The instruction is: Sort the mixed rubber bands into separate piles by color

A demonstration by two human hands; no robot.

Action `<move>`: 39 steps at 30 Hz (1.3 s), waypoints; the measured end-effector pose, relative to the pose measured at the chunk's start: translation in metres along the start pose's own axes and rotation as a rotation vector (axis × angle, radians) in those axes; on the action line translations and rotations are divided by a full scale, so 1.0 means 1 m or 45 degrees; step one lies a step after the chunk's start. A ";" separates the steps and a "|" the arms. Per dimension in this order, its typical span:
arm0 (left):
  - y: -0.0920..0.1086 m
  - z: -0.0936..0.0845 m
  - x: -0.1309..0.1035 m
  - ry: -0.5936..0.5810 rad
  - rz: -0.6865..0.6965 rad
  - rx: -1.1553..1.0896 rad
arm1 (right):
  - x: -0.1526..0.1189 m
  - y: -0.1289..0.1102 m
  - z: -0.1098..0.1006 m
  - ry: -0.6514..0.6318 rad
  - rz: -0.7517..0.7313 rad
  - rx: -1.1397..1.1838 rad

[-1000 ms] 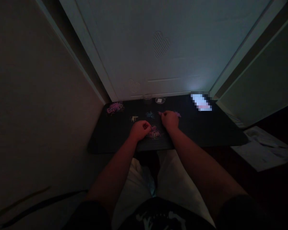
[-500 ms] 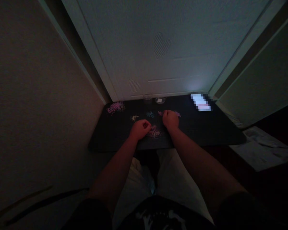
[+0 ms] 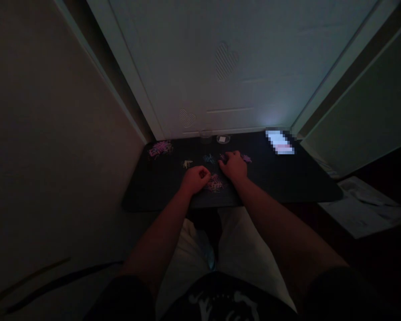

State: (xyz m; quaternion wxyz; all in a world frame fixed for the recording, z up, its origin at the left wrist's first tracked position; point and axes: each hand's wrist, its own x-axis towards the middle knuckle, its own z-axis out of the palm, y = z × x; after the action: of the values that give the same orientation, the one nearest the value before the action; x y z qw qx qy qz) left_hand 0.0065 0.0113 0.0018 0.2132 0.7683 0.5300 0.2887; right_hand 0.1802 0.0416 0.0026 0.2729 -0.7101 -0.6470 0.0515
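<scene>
My left hand [image 3: 194, 180] rests at the left edge of a mixed heap of small thin pieces [image 3: 215, 183], mostly pinkish and pale. Its thumb and fingertips are curled together; whatever may be between them is too small and dark to make out. My right hand [image 3: 235, 166] reaches over the table just beyond that heap, thumb and fingers apart. Purple pieces [image 3: 246, 158] show on either side of this hand, partly hidden under it. Left of it lies a small group of blue pieces [image 3: 208, 158]. Whitish pieces [image 3: 187, 164] lie beyond my left hand.
The dark table [image 3: 287, 178] stands against a white panel with heart patterns. A larger pink-purple pile [image 3: 160, 149] lies at its far left. A clear container [image 3: 206, 136] and a round clear lid-like piece [image 3: 223, 139] are at the back. A bright, blurred-out screen [image 3: 280, 141] lies at the back right.
My right hand has shifted slightly left, and its thumb and fingers have spread from a closed pinch. My left hand stays about where it was, still curled.
</scene>
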 end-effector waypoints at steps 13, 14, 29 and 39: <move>-0.001 0.001 0.002 0.151 0.010 -0.001 | -0.003 0.004 -0.002 0.012 -0.003 0.105; -0.001 0.001 0.003 0.165 0.029 0.012 | -0.003 0.004 -0.001 0.015 0.000 0.104; 0.003 -0.001 0.003 -0.060 0.118 0.165 | -0.004 0.020 -0.006 -0.205 -0.217 0.318; 0.001 0.001 0.002 0.004 0.014 0.030 | -0.039 0.036 -0.024 -0.325 -0.629 0.403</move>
State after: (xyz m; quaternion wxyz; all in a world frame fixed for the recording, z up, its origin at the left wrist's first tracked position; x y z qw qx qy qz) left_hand 0.0089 0.0129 0.0018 0.2016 0.7732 0.5295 0.2849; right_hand 0.2159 -0.0038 -0.0045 0.3009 -0.4682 -0.8127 0.1726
